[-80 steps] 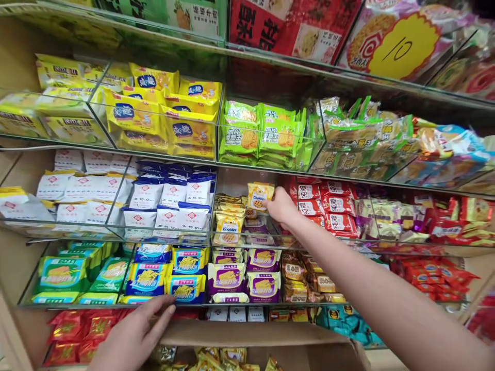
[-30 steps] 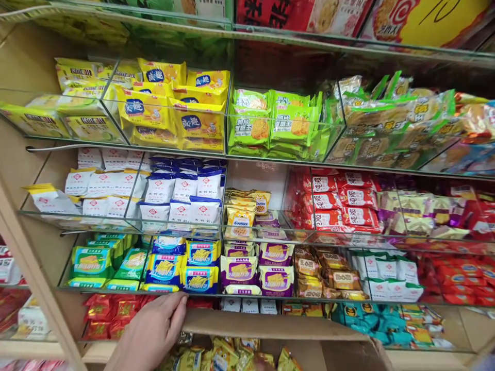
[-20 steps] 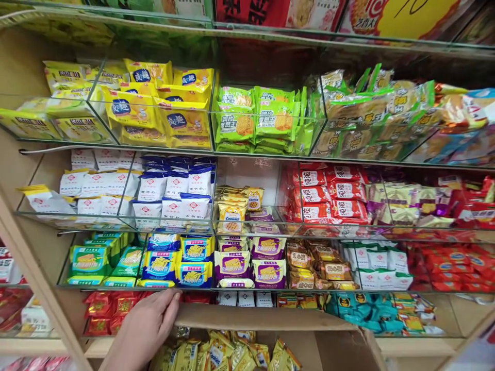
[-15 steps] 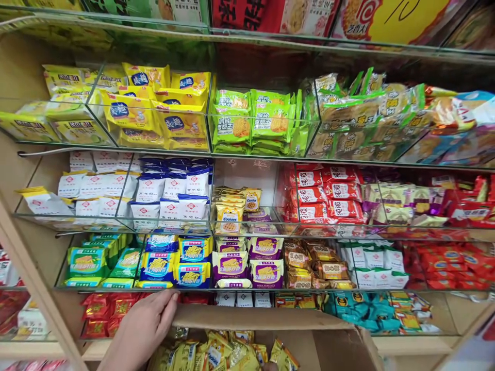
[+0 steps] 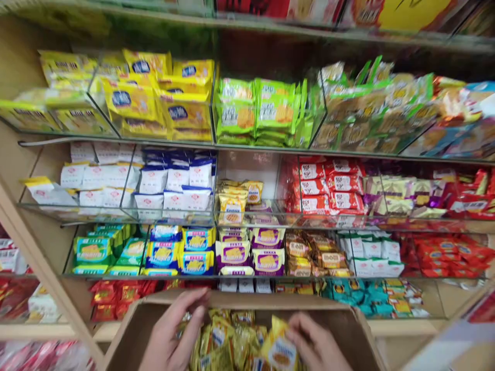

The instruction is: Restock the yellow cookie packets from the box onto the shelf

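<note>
An open cardboard box (image 5: pixel 340 330) at the bottom of the view holds several small yellow cookie packets (image 5: pixel 220 340). My left hand (image 5: pixel 176 332) is over the box's left side, fingers apart and beside the packets, with nothing visible in it. At the right of the pile, my right hand (image 5: pixel 315 340) pinches the edge of a yellow cookie packet (image 5: pixel 281 346), tilted with its printed front toward me. Above, on a glass-fronted shelf, matching cookie packets (image 5: pixel 232 208) stand in a short stack in the middle compartment.
White packets with blue tops (image 5: pixel 176 193) lie left of that compartment; red packets (image 5: pixel 328 185) lie to its right. Purple biscuit packets (image 5: pixel 234 253) fill the shelf below. Glass dividers and a front glass edge (image 5: pixel 251 278) bound the bins. A wooden upright (image 5: pixel 50 288) stands at left.
My left hand has moved from the box's far rim to over its inside. My right hand has come into clear view with a cookie packet. The camera view has shifted slightly.
</note>
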`<act>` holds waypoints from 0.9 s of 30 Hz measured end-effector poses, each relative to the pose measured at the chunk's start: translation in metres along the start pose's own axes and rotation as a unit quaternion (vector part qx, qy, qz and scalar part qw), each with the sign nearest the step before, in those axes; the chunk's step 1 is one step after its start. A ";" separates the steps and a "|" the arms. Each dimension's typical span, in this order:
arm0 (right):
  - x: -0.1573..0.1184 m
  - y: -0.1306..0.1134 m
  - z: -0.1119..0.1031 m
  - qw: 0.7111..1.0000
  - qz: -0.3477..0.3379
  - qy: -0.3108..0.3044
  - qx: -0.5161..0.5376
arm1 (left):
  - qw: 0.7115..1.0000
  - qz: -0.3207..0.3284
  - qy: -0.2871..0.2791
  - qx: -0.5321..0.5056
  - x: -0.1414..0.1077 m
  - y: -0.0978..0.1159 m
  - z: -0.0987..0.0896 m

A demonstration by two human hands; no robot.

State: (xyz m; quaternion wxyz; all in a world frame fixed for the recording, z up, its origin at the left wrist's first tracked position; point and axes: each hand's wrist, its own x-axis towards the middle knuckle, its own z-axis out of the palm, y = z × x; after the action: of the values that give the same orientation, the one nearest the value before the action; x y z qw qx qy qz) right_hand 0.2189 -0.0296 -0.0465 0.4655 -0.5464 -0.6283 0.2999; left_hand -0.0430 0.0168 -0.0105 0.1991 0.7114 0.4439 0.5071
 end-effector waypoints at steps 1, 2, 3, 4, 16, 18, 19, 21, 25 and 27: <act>0.002 -0.008 -0.002 1.000 0.016 0.007 0.003 | 0.996 -0.049 -0.050 -0.048 -0.004 0.013 0.013; 0.005 -0.018 -0.001 0.999 0.026 0.019 0.016 | 0.988 -0.089 -0.083 -0.097 -0.007 0.025 0.026; 0.008 -0.027 0.002 0.998 0.032 0.034 0.035 | 0.974 -0.124 -0.123 -0.144 -0.008 0.035 0.038; 0.010 -0.035 0.006 0.997 0.034 0.048 0.058 | 0.960 -0.151 -0.150 -0.185 -0.009 0.043 0.049; 0.013 -0.046 0.047 0.914 0.130 0.099 0.370 | 0.962 -0.146 -0.089 -0.210 -0.005 0.041 0.076; 0.008 -0.043 0.055 0.907 0.110 0.079 0.399 | 0.969 -0.139 -0.065 -0.195 -0.007 0.040 0.075; 0.005 -0.043 0.058 0.910 0.104 0.071 0.396 | 0.970 -0.136 -0.062 -0.190 -0.009 0.038 0.074; 0.003 -0.044 0.055 0.926 0.102 0.068 0.358 | 0.975 -0.118 -0.076 -0.174 -0.009 0.034 0.064; 0.023 -0.074 0.008 0.976 0.014 0.136 0.171 | 0.996 -0.007 -0.074 -0.038 0.009 0.011 0.022; 0.051 -0.103 -0.025 0.976 -0.096 0.188 0.058 | 0.994 0.026 -0.050 0.089 0.028 -0.008 -0.003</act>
State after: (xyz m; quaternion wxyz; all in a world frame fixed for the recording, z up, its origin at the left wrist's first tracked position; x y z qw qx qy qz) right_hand 0.2014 -0.0064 0.0672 0.6326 -0.5026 -0.5606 0.1817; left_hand -0.0471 0.0443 0.0003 0.1436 0.7623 0.4578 0.4345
